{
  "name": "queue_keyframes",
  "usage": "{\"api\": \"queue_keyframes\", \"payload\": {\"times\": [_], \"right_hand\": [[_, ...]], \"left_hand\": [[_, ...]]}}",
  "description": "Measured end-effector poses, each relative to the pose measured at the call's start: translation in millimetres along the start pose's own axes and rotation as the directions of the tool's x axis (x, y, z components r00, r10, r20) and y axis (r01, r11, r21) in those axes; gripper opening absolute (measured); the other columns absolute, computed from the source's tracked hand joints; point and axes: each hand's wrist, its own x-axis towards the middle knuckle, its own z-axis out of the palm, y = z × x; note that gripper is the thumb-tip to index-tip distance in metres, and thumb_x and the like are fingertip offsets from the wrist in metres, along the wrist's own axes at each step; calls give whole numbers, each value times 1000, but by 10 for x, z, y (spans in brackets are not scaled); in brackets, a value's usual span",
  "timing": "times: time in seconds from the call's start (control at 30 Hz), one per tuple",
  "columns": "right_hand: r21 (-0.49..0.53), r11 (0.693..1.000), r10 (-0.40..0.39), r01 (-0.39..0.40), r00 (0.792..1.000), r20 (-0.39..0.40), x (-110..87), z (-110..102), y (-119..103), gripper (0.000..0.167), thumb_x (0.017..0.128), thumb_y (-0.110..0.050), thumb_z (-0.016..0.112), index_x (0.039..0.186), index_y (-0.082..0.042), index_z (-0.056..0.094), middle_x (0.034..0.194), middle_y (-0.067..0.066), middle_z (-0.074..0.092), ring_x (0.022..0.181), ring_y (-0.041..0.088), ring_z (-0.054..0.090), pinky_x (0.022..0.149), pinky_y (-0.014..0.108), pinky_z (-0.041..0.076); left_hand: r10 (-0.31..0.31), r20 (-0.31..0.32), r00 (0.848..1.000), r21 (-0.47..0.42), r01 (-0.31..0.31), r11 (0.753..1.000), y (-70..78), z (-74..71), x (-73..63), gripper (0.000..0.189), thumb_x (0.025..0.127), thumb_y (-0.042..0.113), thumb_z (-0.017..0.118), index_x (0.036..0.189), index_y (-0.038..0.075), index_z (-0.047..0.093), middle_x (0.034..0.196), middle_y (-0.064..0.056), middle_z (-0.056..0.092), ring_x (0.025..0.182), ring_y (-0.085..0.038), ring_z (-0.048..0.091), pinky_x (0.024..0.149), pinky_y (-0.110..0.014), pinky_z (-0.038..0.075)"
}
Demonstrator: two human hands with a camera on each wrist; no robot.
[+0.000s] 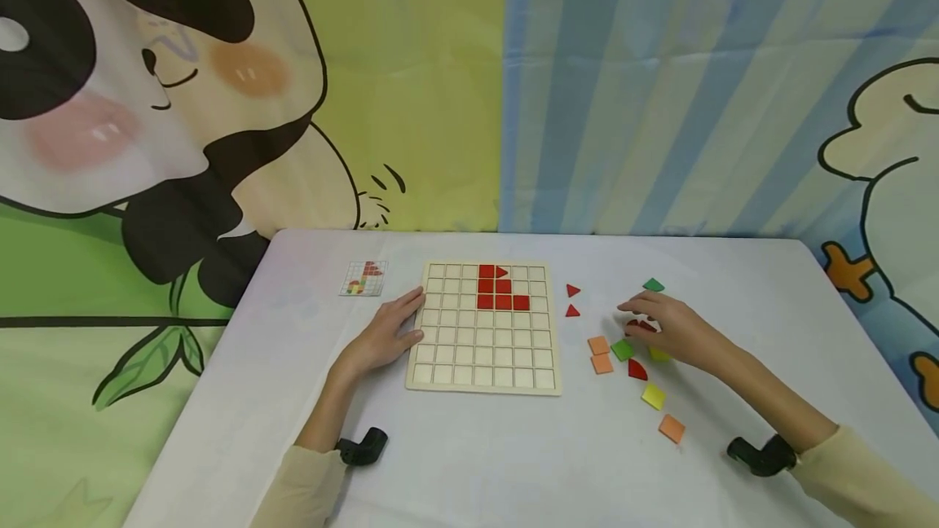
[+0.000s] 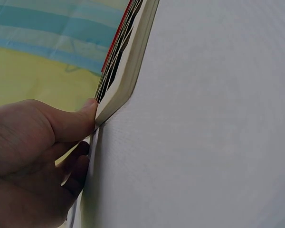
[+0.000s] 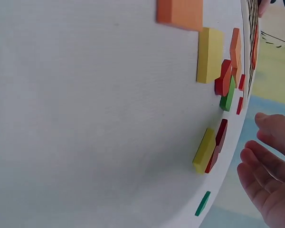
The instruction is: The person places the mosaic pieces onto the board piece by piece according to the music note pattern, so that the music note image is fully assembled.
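A pale wooden grid board (image 1: 484,388) lies on the table, with several red square tiles (image 1: 486,286) and a red triangle (image 1: 502,272) in its upper cells. My left hand (image 1: 383,336) rests along the board's left side. In the left wrist view its thumb (image 2: 73,123) touches the board's edge (image 2: 128,80). My right hand (image 1: 678,334) hovers over the loose pieces, fingers slightly bent and holding nothing. Beneath it are dark red pieces (image 3: 221,133) and a yellow tile (image 3: 205,149). A green piece (image 1: 654,285) lies just beyond the right hand.
Left of the board lies a small pattern card (image 1: 363,278). Two red triangles (image 1: 573,290) sit right of the board. Nearer are orange squares (image 1: 601,363), a green square (image 1: 623,349), a red rounded piece (image 1: 637,369), a yellow tile (image 1: 654,396) and another orange square (image 1: 672,429).
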Motion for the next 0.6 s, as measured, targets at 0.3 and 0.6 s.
{"api": "queue_keyframes", "payload": {"times": [0.3, 0.6], "right_hand": [[-28, 1000, 10, -10, 1000, 9, -57, 30, 32, 29, 86, -5, 82, 115, -2, 76, 112, 14, 72, 102, 31, 68, 80, 38, 63], [-76, 992, -96, 103, 991, 88, 351, 190, -226, 27, 92, -7, 77, 118, -1, 76, 113, 12, 70, 98, 26, 68, 83, 38, 62]], "left_hand": [[-12, 2, 1000, 1, 12, 1000, 9, -17, -6, 66, 102, 8, 61, 160, -2, 32, 171, -16, 23, 152, -43, 27, 122, -61, 28], [-18, 1, 1000, -9, 18, 1000, 19, -13, -1, 65, 102, 8, 61, 160, -2, 32, 171, -17, 23, 153, -43, 26, 122, -62, 27]]}}
